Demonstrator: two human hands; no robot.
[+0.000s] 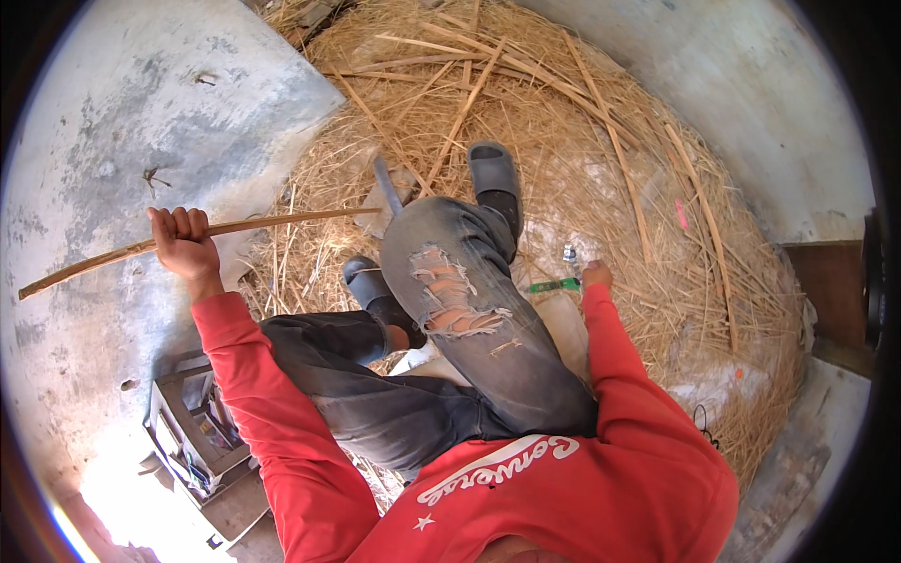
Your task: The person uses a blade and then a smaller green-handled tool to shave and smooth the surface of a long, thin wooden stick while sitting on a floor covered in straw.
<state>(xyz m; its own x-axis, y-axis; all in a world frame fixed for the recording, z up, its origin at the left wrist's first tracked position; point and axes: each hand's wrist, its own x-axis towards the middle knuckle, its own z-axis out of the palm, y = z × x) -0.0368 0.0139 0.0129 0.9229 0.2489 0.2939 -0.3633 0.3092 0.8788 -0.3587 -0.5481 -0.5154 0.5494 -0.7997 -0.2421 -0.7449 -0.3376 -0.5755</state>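
My left hand (182, 246) is closed round a long, split bamboo or wood strip (296, 218), raised to the left of my legs. One end of the strip points to the left wall, the other lies above the straw beyond my knee. To the right of my bent leg is my right hand (596, 274), with curled fingers mostly hidden; what it holds, if anything, does not show. Just left of it are a small green object (554, 284) and a small shiny object (570, 253). A flat grey blade-like piece (387, 185) stands by my knee.
Straw-like shavings (554, 122) cover the floor, with several long strips (610, 141) lying across them. Pale walls (122, 113) curve around. A box-like holder with odds and ends (202, 432) stands at lower left. A small pink piece (681, 214) lies at right.
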